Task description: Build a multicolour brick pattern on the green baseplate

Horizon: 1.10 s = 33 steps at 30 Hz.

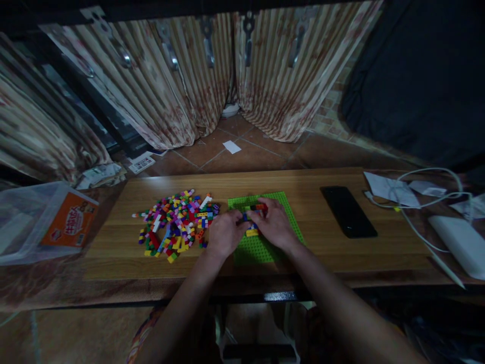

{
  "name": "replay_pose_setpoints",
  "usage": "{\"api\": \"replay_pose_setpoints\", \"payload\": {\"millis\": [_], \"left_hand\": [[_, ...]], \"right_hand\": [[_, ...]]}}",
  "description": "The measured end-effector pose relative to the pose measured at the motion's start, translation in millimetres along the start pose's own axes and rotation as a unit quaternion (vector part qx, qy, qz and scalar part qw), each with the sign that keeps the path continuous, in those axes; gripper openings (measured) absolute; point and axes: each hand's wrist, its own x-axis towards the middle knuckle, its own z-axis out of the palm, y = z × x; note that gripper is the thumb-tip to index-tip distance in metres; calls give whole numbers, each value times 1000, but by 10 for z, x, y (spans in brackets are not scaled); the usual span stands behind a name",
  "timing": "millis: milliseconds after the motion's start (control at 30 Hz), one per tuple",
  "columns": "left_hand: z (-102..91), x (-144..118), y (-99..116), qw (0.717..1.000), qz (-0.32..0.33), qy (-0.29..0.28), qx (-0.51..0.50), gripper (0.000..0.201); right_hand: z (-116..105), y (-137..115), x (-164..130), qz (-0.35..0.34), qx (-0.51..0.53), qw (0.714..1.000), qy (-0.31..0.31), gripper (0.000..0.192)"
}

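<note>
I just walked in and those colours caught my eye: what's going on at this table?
A person has the left hand and right hand at a small cluster of toy bricks on a green studded baseplate. Their fingers hide whether a brick is gripped. A pile of loose bricks lies left of the baseplate, and a black phone lies to its right.

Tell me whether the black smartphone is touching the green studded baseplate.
Apart. The head view shows a wide strip of wooden tabletop between the green studded baseplate and the black smartphone to its right.
</note>
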Motion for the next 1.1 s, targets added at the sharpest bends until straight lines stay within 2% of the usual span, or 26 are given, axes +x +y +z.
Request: {"api": "replay_pose_setpoints", "payload": {"millis": [167, 600, 800, 933, 1000, 1100], "left_hand": [[12, 5, -9, 1000, 3, 2, -12, 20], [32, 62, -74, 997, -20, -26, -75, 21], [49, 22, -67, 997, -10, -7, -82, 25], [-48, 9, -84, 997, 3, 0, -80, 29], [-144, 36, -132, 998, -6, 20, -67, 26], [-294, 116, -254, 993, -59, 100, 9, 23]], "right_hand": [[92, -69, -8, 26, -56, 998, 13, 51], [110, -94, 23, 55, -77, 995, 5, 45], [109, -10, 32, 25, -106, 994, -9, 50], [108, 69, 39, -2, -110, 994, -22, 55], [97, 95, 45, -9, -95, 995, -23, 56], [60, 116, 58, -4, -60, 998, -21, 56]]}}
